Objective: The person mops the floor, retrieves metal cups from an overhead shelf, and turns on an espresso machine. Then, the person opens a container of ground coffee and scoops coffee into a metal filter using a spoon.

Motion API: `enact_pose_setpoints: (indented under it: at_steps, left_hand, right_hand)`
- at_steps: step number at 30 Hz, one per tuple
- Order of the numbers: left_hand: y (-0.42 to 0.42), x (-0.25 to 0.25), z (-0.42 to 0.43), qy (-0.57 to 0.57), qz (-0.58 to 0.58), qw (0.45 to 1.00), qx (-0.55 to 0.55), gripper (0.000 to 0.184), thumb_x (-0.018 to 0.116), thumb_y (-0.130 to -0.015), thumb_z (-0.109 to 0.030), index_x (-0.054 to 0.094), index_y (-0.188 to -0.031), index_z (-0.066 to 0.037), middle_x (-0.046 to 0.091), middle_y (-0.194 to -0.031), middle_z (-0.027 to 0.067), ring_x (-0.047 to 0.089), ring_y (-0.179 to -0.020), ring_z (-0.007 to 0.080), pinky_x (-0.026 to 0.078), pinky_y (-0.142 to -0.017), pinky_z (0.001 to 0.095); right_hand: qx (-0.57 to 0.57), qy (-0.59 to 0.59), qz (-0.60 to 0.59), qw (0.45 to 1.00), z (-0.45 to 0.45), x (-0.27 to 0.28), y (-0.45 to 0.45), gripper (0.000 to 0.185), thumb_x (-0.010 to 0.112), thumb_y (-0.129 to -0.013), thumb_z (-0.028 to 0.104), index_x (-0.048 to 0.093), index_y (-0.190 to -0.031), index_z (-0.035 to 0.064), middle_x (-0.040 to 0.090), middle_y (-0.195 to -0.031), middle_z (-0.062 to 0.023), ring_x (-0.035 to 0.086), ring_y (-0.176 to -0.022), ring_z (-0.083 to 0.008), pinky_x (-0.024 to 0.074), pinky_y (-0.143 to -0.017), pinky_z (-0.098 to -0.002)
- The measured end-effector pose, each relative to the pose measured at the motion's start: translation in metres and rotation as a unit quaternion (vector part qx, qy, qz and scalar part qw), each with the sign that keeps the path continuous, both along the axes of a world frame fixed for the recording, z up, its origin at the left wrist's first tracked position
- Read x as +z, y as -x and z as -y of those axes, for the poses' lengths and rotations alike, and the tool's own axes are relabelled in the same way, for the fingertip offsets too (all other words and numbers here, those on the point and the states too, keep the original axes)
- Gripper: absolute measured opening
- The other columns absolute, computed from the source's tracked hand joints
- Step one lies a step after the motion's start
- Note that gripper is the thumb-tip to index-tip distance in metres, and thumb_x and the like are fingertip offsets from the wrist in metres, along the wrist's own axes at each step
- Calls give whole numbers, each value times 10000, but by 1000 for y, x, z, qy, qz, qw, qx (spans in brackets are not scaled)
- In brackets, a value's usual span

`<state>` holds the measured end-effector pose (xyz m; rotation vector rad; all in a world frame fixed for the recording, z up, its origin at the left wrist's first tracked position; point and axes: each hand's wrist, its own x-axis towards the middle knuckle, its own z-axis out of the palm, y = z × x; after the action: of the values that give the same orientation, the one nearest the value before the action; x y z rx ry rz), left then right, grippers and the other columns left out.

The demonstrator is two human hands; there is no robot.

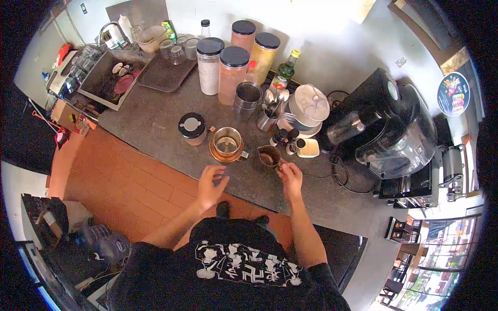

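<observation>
My right hand (291, 180) grips the handle of a small metal pitcher (269, 156); some dark brown shows inside it. Whether the pitcher rests on the counter or hangs just above it, I cannot tell. Nothing shows in my left hand (211, 187), whose fingers are loosely bent and apart near the counter's front edge. Just beyond that hand stands a round metal cup (227, 141) with a copper-coloured base and small side handles. Left of the cup is a jar with a black lid (192, 126).
Tall black-lidded canisters (233, 72), a metal tumbler (248, 98) and a holder of cutlery (267, 120) stand behind. Stacked bowls (309, 106) and small bottles lie to the right, before a black machine (394, 129) with a cable. A sink (104, 83) and brown tray (166, 78) are left.
</observation>
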<state>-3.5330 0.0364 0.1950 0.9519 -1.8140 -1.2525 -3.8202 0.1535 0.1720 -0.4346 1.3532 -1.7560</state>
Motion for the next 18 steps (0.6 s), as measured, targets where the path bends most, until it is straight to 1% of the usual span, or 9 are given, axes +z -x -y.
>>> enact_pose_setpoints:
  at_steps: [4,7,10,11,13,16,17,18]
  left_hand:
    - [-3,8,5,-39,-6,999,-12,324,747,-888,-33,637,-1192,-22,626,-1174,137,676,-1036,232,569,-879,333]
    - [-5,-4,4,-8,9,1000,-26,260,748,-885,-31,669,-1132,-20,667,-1080,119,698,-958,219,576,-820,323]
    - [-5,-11,-5,-60,63,996,-32,174,743,-892,-43,701,-1060,-29,691,-967,99,706,-871,210,573,-745,319]
    - [-6,-11,-8,-26,64,996,-59,169,745,-899,-64,706,-1061,-40,697,-974,93,701,-871,201,565,-751,317]
    - [-8,-8,-13,40,61,990,-121,161,748,-911,-105,716,-1063,-63,708,-990,81,689,-870,183,549,-762,312]
    - [-8,-2,-28,-6,85,969,-233,122,729,-914,-93,714,-1026,-46,694,-920,117,698,-823,216,557,-699,323]
    - [-7,4,-32,13,90,955,-281,123,728,-917,-101,713,-1025,-46,695,-926,117,697,-822,219,557,-703,325]
    - [-5,17,-35,32,95,940,-326,124,726,-920,-109,713,-1025,-45,696,-931,117,696,-822,222,557,-707,327]
  right_hand:
    - [-2,-10,6,1000,-2,-1,0,141,648,-1003,144,642,-922,28,671,-1191,-110,642,-974,-134,537,-884,-291]
    - [-8,-19,-7,1000,0,-5,3,148,658,-999,164,644,-920,41,679,-1185,-84,630,-937,-108,528,-856,-260]
    - [5,-66,-87,994,-6,-7,8,153,665,-994,173,673,-996,21,689,-1200,-89,630,-958,-113,519,-889,-251]
    - [-24,-53,-97,994,-12,-8,6,170,659,-997,176,679,-1038,13,693,-1207,-97,636,-980,-126,517,-907,-262]
    - [-88,-30,-118,989,-25,8,-10,224,646,-1003,182,689,-1121,-3,700,-1221,-113,649,-1025,-151,514,-944,-285]
    - [-128,-48,-167,976,-78,16,-29,296,629,-1010,194,681,-1210,-18,701,-1252,-141,656,-1110,-199,504,-991,-333]
    - [-131,-46,-155,978,-99,22,-40,294,621,-1008,195,691,-1187,-27,705,-1249,-150,653,-1153,-227,505,-998,-367]
    - [-133,-67,-153,977,-120,32,-53,290,622,-1005,190,693,-1178,-32,712,-1231,-152,660,-1141,-229,509,-991,-368]
